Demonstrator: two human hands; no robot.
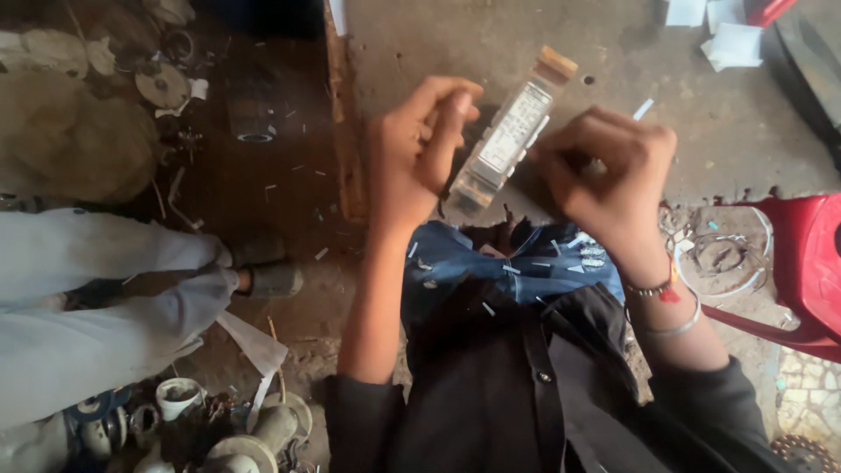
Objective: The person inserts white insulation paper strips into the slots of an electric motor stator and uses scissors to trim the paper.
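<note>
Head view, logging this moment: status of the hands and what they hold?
Left hand gripping the clear rectangular block. Right hand closed at its other side, pinching a thin white strip. Nothing in the way.

I see a clear glossy plastic block (506, 140) with a paper label and a tan wooden-looking end cap. The floor (526, 44) looks rough, matt concrete. The stool (810, 263) is shiny red plastic; the bangle (674, 328) is polished metal.
</note>
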